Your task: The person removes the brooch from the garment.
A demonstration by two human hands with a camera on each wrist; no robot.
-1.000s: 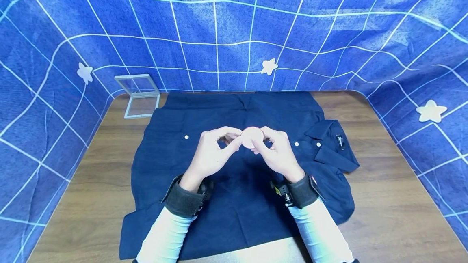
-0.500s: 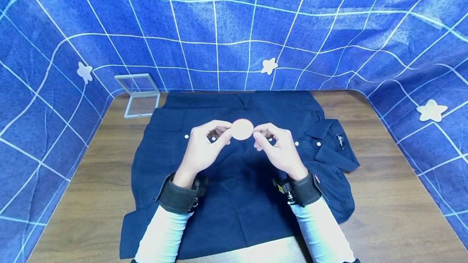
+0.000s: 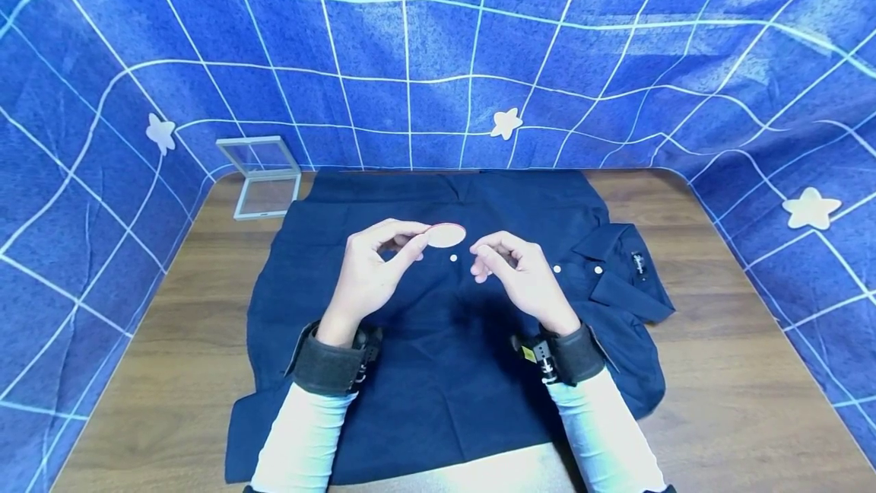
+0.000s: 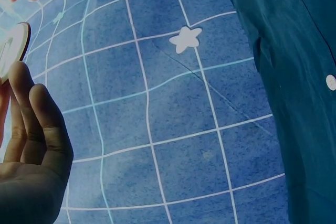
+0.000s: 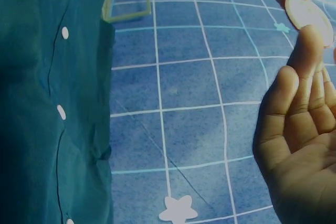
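Note:
My left hand (image 3: pixel 369 265) pinches a round pale disc with a red rim (image 3: pixel 446 235) by its left edge, above a dark blue shirt (image 3: pixel 417 371). In the left wrist view, the disc (image 4: pixel 20 43) stands tilted by the fingertips of the left hand (image 4: pixel 39 135). My right hand (image 3: pixel 513 268) is a short way to the right of the disc, its fingers loosely bent and holding nothing. The right wrist view has the right hand (image 5: pixel 299 124) in front, with the disc (image 5: pixel 306 15) behind its fingertips. Any marking on the disc is too bright to make out.
The shirt lies spread on a wooden table (image 3: pixel 725 371), its collar (image 3: pixel 626 268) to the right and white buttons down its middle. An open clear case with a pale frame (image 3: pixel 263 177) stands at the back left. Blue curtain-like cloth (image 3: pixel 438 44) with white stars surrounds the table.
The right hand has let go of the disc. The left hand has moved slightly left with it, tilting it flatter to the view, so the hands are farther apart.

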